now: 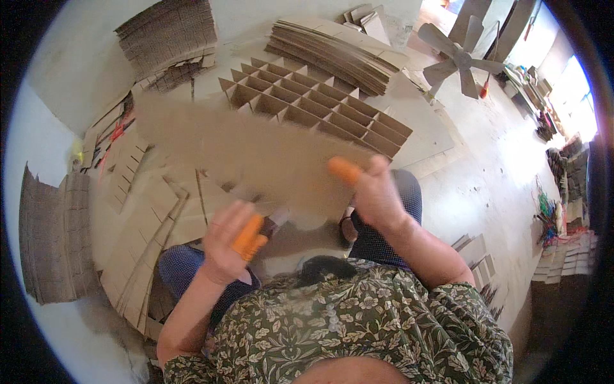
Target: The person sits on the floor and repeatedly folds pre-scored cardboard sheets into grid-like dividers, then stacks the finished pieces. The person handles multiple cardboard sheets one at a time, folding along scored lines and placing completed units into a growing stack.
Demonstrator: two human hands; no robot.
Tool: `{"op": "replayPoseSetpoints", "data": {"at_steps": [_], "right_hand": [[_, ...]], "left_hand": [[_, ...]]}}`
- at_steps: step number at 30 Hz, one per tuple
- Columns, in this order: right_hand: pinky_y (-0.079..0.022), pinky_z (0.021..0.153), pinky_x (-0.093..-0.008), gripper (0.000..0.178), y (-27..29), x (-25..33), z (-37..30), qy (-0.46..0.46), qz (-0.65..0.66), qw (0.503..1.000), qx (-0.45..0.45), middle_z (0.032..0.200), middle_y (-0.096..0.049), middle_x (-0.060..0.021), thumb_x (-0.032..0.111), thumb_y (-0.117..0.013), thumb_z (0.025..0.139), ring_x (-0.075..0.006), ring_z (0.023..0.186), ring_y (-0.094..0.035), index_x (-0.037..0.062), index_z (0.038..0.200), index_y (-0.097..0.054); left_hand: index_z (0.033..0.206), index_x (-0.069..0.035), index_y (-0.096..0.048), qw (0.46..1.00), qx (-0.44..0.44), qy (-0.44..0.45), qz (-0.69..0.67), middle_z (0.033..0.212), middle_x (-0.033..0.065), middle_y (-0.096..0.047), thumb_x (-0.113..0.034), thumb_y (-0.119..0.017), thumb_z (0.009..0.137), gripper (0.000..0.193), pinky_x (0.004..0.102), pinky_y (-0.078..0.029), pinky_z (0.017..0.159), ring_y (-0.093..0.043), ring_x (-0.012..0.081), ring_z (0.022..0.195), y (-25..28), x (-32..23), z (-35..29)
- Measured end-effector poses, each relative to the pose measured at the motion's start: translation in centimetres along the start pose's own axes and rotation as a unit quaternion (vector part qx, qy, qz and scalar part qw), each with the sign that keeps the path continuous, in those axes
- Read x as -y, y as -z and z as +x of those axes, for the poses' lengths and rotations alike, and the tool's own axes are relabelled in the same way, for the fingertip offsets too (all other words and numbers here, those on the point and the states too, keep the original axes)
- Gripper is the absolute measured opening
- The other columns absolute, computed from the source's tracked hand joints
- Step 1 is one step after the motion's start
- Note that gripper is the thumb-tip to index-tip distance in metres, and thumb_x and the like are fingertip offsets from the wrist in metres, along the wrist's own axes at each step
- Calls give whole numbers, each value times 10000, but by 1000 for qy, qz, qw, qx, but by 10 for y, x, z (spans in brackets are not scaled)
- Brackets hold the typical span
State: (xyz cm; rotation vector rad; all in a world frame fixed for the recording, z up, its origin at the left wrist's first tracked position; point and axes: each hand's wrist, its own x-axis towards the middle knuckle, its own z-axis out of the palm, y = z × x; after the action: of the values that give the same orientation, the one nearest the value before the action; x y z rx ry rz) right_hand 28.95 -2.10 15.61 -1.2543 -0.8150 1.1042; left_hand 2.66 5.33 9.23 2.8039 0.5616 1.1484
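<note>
A long brown cardboard sheet (236, 150), smeared by motion, slants across the middle in front of me. My right hand (378, 197) is closed on its near right end, with an orange-covered thumb lying over the sheet. Close to the sheet's near edge is my left hand (231, 240), with orange covers on its digits. Blur leaves the left fingers unclear, and I cannot tell whether they touch the sheet. Just beyond the sheet stands a cardboard divider grid (316, 105) made of interlocked strips, its cells facing up.
Behind the grid lies a stack of cardboard strips (332, 54). Other stacks stand at the far left (169, 41) and near left (54, 233). Slotted cardboard pieces (144, 237) spread beside my left leg. A fan (462, 59) stands at the far right; bundles (566, 256) line the right side.
</note>
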Motion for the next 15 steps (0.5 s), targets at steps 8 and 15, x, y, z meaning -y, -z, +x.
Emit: {"op": "replayPoseSetpoints", "data": {"at_steps": [8, 15], "right_hand": [[-477, 748, -243, 163, 78, -30, 15, 264, -142, 933, -200, 922, -674, -16, 47, -627, 879, -85, 843, -577, -7, 1027, -668], [-457, 691, -229, 134, 81, -54, 23, 221, -221, 931, -187, 846, -651, 14, 35, -606, 884, -68, 777, -541, -6, 1001, -658]], "left_hand": [[1076, 16, -635, 948, -12, 311, -64, 978, 149, -637, 15, -618, 839, 238, 296, -480, 769, -610, 240, 853, -20, 65, -92], [1032, 15, -645, 952, 36, 285, -108, 863, 128, -635, 24, -610, 841, 195, 285, -477, 693, -604, 223, 749, -36, 62, -84]]}}
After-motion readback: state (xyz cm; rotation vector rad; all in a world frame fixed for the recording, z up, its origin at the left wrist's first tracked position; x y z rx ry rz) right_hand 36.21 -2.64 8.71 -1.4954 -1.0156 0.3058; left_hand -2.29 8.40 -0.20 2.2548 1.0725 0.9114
